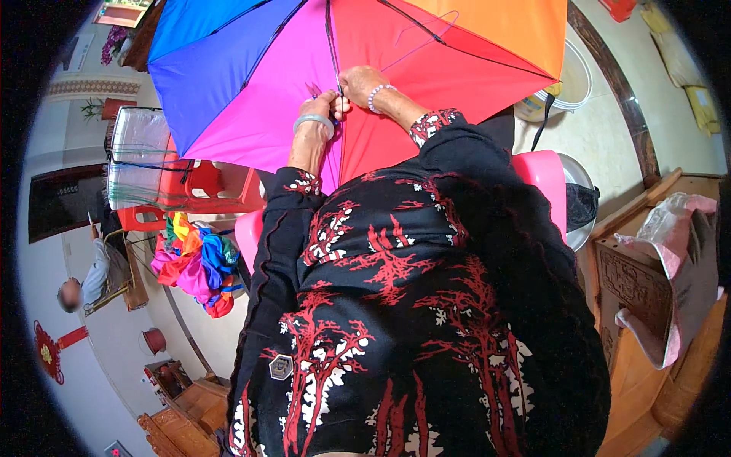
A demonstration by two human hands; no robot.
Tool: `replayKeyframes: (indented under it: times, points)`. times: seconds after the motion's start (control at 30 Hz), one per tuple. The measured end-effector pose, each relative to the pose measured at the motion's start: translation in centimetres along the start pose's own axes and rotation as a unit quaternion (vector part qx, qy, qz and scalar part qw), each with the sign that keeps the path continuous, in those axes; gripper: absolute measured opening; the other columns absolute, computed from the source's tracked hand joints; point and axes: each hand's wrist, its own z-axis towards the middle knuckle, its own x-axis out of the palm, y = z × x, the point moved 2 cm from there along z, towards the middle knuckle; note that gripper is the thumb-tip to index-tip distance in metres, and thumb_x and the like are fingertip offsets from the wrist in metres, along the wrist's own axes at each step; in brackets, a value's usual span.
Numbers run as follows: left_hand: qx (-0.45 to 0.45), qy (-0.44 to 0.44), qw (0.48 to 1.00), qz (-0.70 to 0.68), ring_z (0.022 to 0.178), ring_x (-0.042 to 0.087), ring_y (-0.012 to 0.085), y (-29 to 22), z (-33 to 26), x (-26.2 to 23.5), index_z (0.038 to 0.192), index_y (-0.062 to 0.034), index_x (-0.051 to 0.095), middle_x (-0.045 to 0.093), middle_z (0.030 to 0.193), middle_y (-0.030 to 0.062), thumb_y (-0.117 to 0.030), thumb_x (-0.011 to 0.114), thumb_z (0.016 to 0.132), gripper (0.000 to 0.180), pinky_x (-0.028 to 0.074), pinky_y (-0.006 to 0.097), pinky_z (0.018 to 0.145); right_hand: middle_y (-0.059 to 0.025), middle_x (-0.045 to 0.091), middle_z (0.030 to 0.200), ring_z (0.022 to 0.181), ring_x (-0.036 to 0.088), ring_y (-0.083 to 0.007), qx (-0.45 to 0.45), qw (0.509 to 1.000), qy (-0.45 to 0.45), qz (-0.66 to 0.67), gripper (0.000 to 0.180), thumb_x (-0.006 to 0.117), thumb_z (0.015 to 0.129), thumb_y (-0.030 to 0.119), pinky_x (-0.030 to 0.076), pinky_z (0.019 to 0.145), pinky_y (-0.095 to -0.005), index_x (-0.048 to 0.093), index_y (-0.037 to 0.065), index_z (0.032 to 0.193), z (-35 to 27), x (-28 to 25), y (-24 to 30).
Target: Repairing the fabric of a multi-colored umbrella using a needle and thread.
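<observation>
An opened multicoloured umbrella (426, 84) lies spread before me, its inner side with dark ribs facing up. My left hand (327, 104), a pale bangle on its wrist, is closed over the seam between the magenta and red panels. A small pointed purple thing (313, 90) sticks out beside its fingers; its kind is too small to tell. My right hand (364, 84), with a beaded bracelet, pinches at the dark rib (333, 46) along that seam, touching the left fingertips. A thin dark thread (407, 42) loops over the red panel near the right hand.
Colourful folded cloth (198, 263) is heaped at the left, near red plastic stools (209, 183) and a wrapped package (137, 156). A white bucket (575, 76) and metal basin (579, 217) stand right. Another person (99, 266) sits far left. Carved wooden furniture (636, 282) is at right.
</observation>
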Motion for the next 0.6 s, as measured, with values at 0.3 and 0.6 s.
replayKeyframes:
  times: [0.3,0.6]
  points:
    - [-0.008,-0.097,0.990,-0.099,0.043,0.055,0.0266,-0.5,-1.0,0.5,0.092,0.0115,0.038,0.056,0.062,0.0225,-0.004,0.037,0.083,0.018,0.037,0.029,0.030,-0.0198,0.060,0.085,0.082,0.059,-0.0324,0.026,1.000,-0.006,-0.014,0.021,0.049,0.072,0.015,0.048,0.071,-0.0404,0.064,0.002,0.079,0.5,-0.4,-0.4]
    - [-0.023,-0.054,0.992,-0.110,0.045,0.055,0.0270,0.1,0.2,-0.2,0.088,0.0101,0.039,0.054,0.061,0.0201,-0.003,0.038,0.083,0.014,0.037,0.027,0.030,-0.0165,0.062,0.073,0.074,0.062,-0.0274,0.068,0.997,0.041,0.013,0.021,0.048,0.073,0.016,0.049,0.067,-0.0371,0.065,0.002,0.074,0.2,-1.4,0.1]
